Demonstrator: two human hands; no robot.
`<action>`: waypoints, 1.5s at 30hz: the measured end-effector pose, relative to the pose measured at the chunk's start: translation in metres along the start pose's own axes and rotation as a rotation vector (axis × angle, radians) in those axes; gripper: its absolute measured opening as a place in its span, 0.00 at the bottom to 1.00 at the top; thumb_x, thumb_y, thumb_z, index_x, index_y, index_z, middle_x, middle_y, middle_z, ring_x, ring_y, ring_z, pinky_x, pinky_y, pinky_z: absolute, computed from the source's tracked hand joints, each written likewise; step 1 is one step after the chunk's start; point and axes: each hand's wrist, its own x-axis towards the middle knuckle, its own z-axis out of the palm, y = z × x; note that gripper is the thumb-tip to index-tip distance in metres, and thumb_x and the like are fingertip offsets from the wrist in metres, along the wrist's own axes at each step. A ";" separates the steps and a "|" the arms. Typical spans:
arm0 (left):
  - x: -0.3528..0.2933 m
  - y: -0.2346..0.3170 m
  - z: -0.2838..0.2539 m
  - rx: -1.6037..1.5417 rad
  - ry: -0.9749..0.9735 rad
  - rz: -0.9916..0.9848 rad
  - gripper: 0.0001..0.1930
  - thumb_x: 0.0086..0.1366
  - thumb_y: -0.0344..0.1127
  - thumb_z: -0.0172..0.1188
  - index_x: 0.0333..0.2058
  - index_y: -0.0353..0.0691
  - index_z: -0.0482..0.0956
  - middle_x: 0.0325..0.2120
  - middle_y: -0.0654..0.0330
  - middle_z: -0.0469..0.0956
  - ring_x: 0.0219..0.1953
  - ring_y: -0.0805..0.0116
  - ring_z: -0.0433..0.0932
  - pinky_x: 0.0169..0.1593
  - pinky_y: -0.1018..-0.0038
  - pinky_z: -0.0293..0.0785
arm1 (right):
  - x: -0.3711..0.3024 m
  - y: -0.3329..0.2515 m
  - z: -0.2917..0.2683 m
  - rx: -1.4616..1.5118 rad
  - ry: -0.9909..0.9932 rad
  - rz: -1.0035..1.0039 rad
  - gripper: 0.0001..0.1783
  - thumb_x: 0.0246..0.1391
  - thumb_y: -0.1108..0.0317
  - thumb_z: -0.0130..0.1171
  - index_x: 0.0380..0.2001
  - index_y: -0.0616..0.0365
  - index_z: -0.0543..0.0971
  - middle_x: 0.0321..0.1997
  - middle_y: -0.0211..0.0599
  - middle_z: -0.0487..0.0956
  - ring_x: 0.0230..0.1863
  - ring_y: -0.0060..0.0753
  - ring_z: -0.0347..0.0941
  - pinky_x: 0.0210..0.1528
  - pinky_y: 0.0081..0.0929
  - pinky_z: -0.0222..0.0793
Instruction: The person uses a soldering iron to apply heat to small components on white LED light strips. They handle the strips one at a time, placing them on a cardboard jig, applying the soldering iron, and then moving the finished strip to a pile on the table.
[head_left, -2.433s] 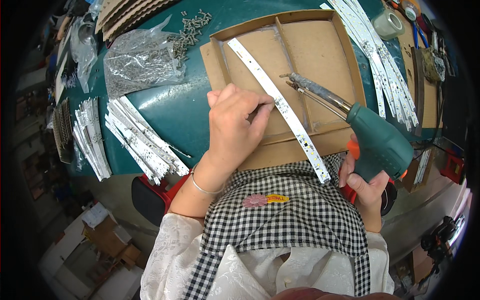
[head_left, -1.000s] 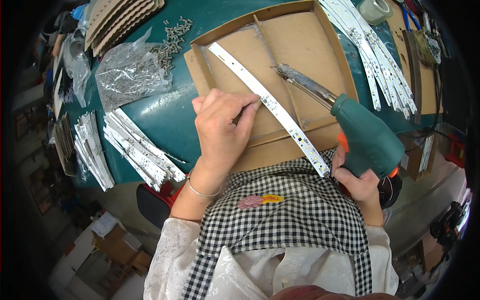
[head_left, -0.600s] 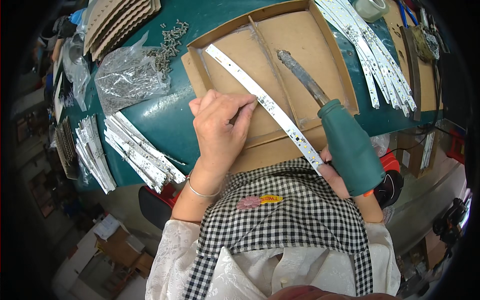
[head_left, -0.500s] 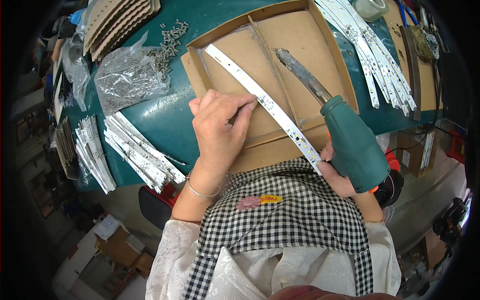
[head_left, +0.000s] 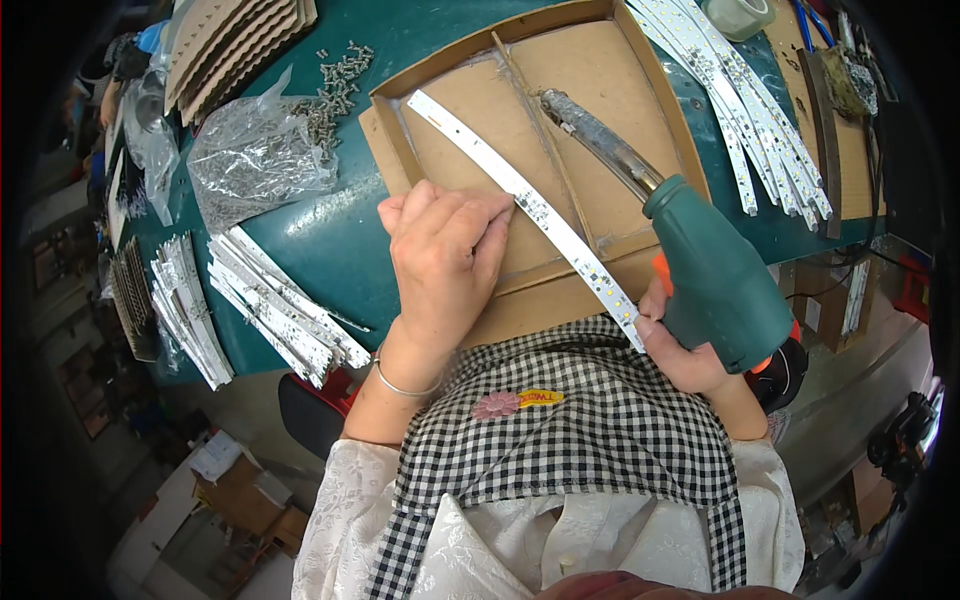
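Note:
A long white LED strip [head_left: 480,155], dotted with small chips, lies slantwise over a shallow cardboard tray [head_left: 455,90]. My left hand [head_left: 445,250] is closed in a pinch, its fingertips touching the strip's edge near the middle; whatever they hold is hidden. My right hand [head_left: 685,360] is wrapped round a green soldering gun [head_left: 715,275] with an orange trigger, and its thumb presses the strip's near end. The gun's dark, crusted metal tip [head_left: 565,108] points up and left above the tray, apart from the strip.
Bundles of similar strips lie at left [head_left: 275,300] and far right [head_left: 735,110]. Small metal parts [head_left: 345,80] are scattered beside a clear plastic bag [head_left: 265,160]. Corrugated cardboard pieces [head_left: 235,40] stand at the back left. A tape roll [head_left: 740,15] sits at the back right.
The soldering gun's body has shifted slightly right, and its orange trigger shows more. My left fingers have drawn closer together at the strip, which has barely moved.

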 end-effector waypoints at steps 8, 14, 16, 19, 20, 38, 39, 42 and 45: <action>0.001 0.001 0.000 0.008 0.031 0.002 0.08 0.52 0.25 0.71 0.31 0.42 0.85 0.27 0.66 0.83 0.28 0.70 0.74 0.39 0.74 0.62 | 0.005 -0.005 -0.001 -0.094 -0.039 -0.090 0.35 0.50 0.89 0.57 0.63 0.65 0.61 0.36 0.36 0.72 0.33 0.24 0.73 0.34 0.24 0.73; 0.003 0.002 0.001 0.009 0.028 0.009 0.08 0.52 0.25 0.72 0.31 0.43 0.85 0.26 0.66 0.83 0.28 0.70 0.74 0.39 0.74 0.62 | 0.003 -0.001 0.001 -0.070 -0.027 -0.071 0.34 0.51 0.90 0.55 0.62 0.64 0.63 0.36 0.36 0.73 0.32 0.23 0.73 0.33 0.23 0.73; 0.003 0.002 0.002 -0.002 0.032 0.004 0.08 0.52 0.25 0.72 0.31 0.43 0.86 0.26 0.66 0.83 0.27 0.70 0.74 0.38 0.73 0.62 | 0.004 -0.003 0.001 -0.067 -0.020 -0.073 0.34 0.51 0.90 0.55 0.62 0.63 0.63 0.36 0.36 0.73 0.32 0.23 0.73 0.33 0.23 0.73; 0.004 0.000 0.002 -0.028 0.028 -0.017 0.07 0.51 0.25 0.72 0.30 0.43 0.86 0.26 0.66 0.83 0.27 0.70 0.74 0.38 0.74 0.62 | 0.005 -0.003 0.002 -0.053 -0.011 -0.072 0.34 0.51 0.89 0.56 0.62 0.64 0.63 0.36 0.36 0.74 0.32 0.23 0.73 0.33 0.23 0.73; 0.005 0.000 0.002 -0.031 0.024 -0.018 0.07 0.51 0.25 0.72 0.30 0.43 0.86 0.26 0.66 0.83 0.27 0.70 0.74 0.38 0.74 0.62 | 0.005 -0.004 0.002 -0.049 -0.011 -0.059 0.34 0.51 0.89 0.56 0.62 0.64 0.63 0.36 0.36 0.74 0.32 0.23 0.73 0.33 0.23 0.73; 0.007 0.000 0.004 0.034 0.019 0.067 0.08 0.51 0.25 0.71 0.31 0.43 0.85 0.27 0.65 0.83 0.28 0.68 0.74 0.39 0.71 0.61 | 0.008 -0.006 0.000 -0.047 0.013 -0.034 0.30 0.50 0.86 0.59 0.58 0.66 0.67 0.35 0.35 0.76 0.33 0.22 0.74 0.34 0.22 0.73; 0.007 -0.002 0.005 0.029 0.018 0.079 0.08 0.50 0.25 0.71 0.31 0.43 0.85 0.27 0.65 0.83 0.28 0.68 0.73 0.39 0.71 0.61 | 0.008 -0.006 0.000 -0.046 0.008 -0.020 0.30 0.50 0.86 0.59 0.59 0.66 0.67 0.36 0.35 0.76 0.33 0.22 0.74 0.34 0.22 0.72; 0.005 -0.005 0.006 0.020 0.027 0.095 0.09 0.49 0.23 0.70 0.30 0.43 0.83 0.26 0.67 0.82 0.28 0.68 0.72 0.39 0.70 0.61 | 0.004 -0.001 0.002 -0.015 -0.013 0.054 0.31 0.50 0.86 0.59 0.60 0.65 0.66 0.37 0.34 0.75 0.34 0.22 0.73 0.34 0.22 0.72; 0.005 -0.004 0.005 -0.035 0.028 0.061 0.09 0.49 0.23 0.70 0.30 0.43 0.83 0.25 0.67 0.81 0.27 0.68 0.72 0.39 0.70 0.61 | -0.003 0.008 0.003 0.044 -0.012 0.078 0.33 0.50 0.85 0.59 0.61 0.65 0.65 0.38 0.34 0.74 0.35 0.22 0.73 0.34 0.22 0.72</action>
